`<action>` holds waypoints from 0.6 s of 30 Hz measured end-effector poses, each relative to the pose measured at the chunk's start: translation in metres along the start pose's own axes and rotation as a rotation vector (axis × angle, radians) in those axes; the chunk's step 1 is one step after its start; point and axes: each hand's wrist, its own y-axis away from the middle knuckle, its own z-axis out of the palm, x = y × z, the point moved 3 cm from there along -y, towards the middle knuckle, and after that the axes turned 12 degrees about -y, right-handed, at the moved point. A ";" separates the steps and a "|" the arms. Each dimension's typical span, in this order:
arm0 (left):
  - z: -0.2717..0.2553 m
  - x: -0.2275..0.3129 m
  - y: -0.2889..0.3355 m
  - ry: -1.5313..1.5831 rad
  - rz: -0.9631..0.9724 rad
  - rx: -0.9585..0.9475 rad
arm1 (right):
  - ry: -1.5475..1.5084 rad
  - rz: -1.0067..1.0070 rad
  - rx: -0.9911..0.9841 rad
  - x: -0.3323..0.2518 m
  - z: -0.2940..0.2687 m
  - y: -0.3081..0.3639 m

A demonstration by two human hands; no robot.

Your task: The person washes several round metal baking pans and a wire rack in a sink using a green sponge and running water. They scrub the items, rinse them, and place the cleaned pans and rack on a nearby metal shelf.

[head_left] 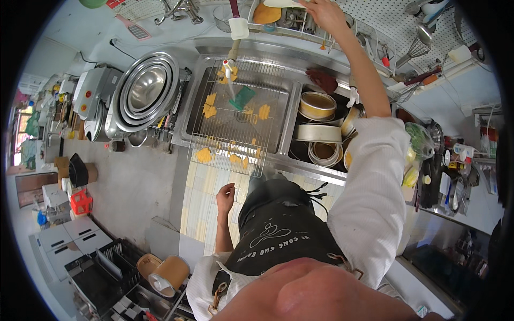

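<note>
My right hand [325,17] reaches up to the dish rack [316,28] behind the sink. Its fingers close on the end of a white, flat, spatula-like tool [282,3], partly cut off by the picture's top edge. Beside it in the rack stands an orange rounded scraper [266,14]. My left hand [226,197] hangs low in front of the sink, fingers curled, with nothing visible in them. A wire cooling rack [235,170] lies across the left basin, overhanging the front edge, with torn yellow pieces [210,106] on it. Beneath the tap [228,63] is a green scrubber [244,96].
Round cake tins [318,133] fill the right basin [292,115]. Nested steel bowls [147,88] stand left of the sink. A white-bladed spatula [239,28] hangs above the tap, and a whisk [417,49] hangs on the pegboard at right. Bagged greens [419,140] lie further right.
</note>
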 end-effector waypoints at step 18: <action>0.030 -0.030 0.069 0.010 -0.182 0.010 | -0.337 -0.180 0.369 0.026 0.000 0.000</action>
